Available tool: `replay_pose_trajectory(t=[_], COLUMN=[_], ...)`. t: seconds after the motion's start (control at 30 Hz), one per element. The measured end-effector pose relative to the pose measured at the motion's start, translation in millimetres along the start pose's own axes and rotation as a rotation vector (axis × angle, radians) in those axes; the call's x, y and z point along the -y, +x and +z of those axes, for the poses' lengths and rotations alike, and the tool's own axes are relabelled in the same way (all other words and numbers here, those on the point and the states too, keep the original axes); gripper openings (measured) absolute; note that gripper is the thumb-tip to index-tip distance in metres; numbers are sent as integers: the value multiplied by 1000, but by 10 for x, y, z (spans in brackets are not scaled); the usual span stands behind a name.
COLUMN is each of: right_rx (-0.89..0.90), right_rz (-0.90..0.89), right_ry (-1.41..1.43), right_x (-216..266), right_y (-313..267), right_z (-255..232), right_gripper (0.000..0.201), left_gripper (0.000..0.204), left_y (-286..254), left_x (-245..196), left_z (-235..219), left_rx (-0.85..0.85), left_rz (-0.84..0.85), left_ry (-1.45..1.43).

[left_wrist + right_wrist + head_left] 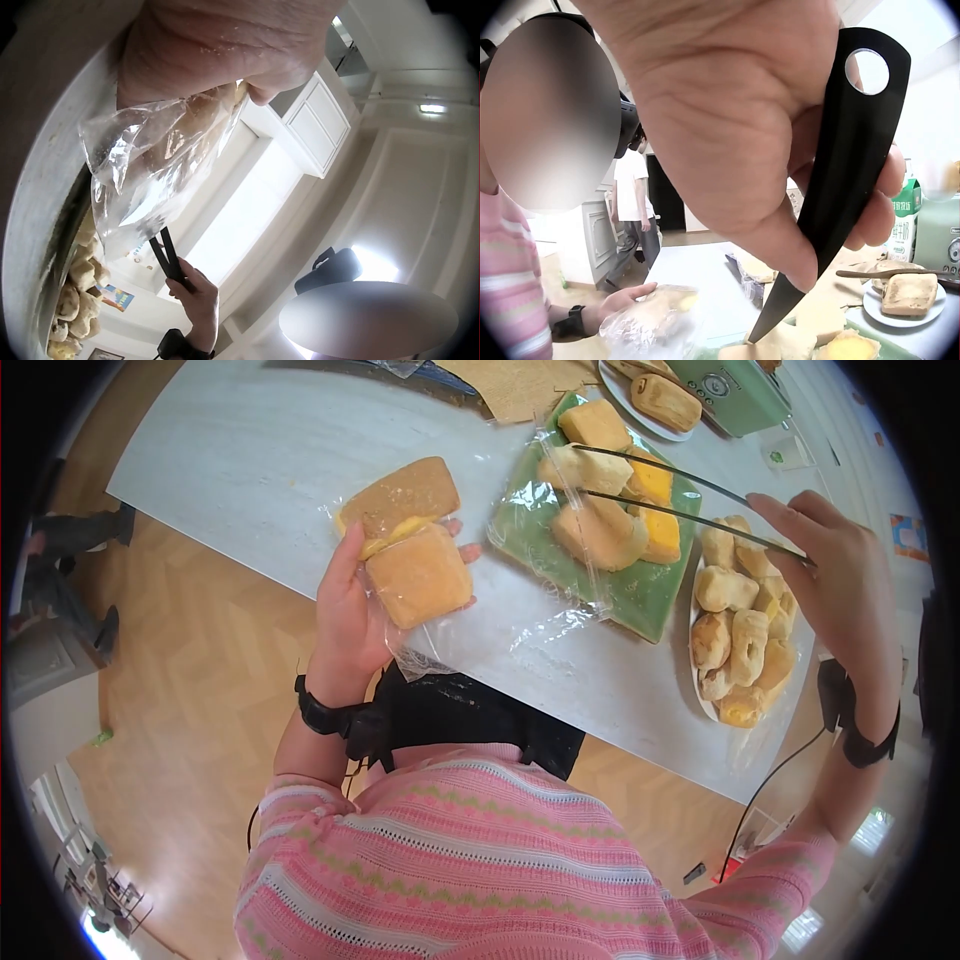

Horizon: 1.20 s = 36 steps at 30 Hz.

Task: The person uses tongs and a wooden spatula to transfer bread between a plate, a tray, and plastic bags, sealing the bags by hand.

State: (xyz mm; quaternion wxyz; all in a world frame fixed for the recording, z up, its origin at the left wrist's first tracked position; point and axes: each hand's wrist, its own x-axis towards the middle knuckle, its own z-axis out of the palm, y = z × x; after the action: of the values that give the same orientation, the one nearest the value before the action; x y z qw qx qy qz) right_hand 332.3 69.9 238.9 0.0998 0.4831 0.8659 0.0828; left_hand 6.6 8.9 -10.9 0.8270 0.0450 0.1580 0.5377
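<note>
On my left palm (pixel 345 615) rests a clear plastic bag (pixel 127 180) holding two pieces of bread, a browner one (pixel 405 500) behind a paler square one (pixel 420 575). My thumb lies along the bag's left side, and fingertips show at its right. My right hand (pixel 835 555) grips black tongs (pixel 840 172), fingers and thumb wrapped about the handle. The tongs' long arms reach left over a green square plate (pixel 640 610), their tips on either side of a pale bread piece (pixel 600 468). More bread, some with yellow faces (pixel 660 535), lies on that plate, partly behind clear plastic film.
A white plate (pixel 697 685) heaped with several bread rolls stands right of the green plate, below my right forearm. At the back are a plate with toasted bread (pixel 665 402), a green toaster (pixel 735 395) and brown paper (pixel 520 385). A person (pixel 634 195) stands beyond the table.
</note>
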Motion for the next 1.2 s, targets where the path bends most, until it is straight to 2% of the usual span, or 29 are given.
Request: replay_pose_trajectory(t=[0.27, 0.33, 0.43, 0.47, 0.53, 0.63, 0.77, 0.83, 0.87, 0.93, 0.97, 1.07, 1.1, 1.17, 1.2], right_rx=[51, 175, 200, 198, 101, 160, 94, 54, 53, 66, 61, -26, -31, 39, 22], right_rz=[-186, -157, -225, -223, -339, -241, -272, -122, -120, 113, 116, 260, 263, 536, 584], right_ry=[-173, -190, -227, -228, -300, -329, -299, -191, -190, -27, -30, 331, 333, 676, 856], right_x=[46, 57, 19, 32, 65, 166, -84, -130, -160, -230, -290, -529, -556, -596, -604], right_y=[494, 622, 772, 781, 792, 721, 505, 340, 258, 78, -27, -388, -493, -705, -800], right_z=[-182, -221, -184, -174, -147, -204, -166, -175, -170, -159, -120, 127, 193, 324, 398], right_gripper=[39, 41, 39, 39, 36, 34, 33, 32, 32, 32, 32, 36, 36, 36, 37], left_gripper=[74, 74, 73, 73, 73, 73, 73, 72, 72, 72, 71, 71, 71, 72, 72], left_y=[28, 33, 46, 47, 43, 47, 45, 44, 40, 22, 24, 7, 2, -3, 0], left_x=[-5, -3, 6, 2, -6, -1, 5, 4, 1, 0, 12, 41, 55, 101, 148], left_z=[-51, -59, -53, -49, -53, -49, -32, -24, -18, 0, 5, 57, 85, 147, 173], left_rx=[19, 12, -1, -7, -3, -7, -33, -31, -33, -30, -27, -17, -14, -63, -56], left_rz=[-19, -21, -23, -21, -20, -19, -22, -18, -12, -15, -16, 18, 18, 40, 38], left_ry=[-42, -49, -51, -43, -38, -35, -20, -3, 15, -5, -28, 15, 21, -19, -18])
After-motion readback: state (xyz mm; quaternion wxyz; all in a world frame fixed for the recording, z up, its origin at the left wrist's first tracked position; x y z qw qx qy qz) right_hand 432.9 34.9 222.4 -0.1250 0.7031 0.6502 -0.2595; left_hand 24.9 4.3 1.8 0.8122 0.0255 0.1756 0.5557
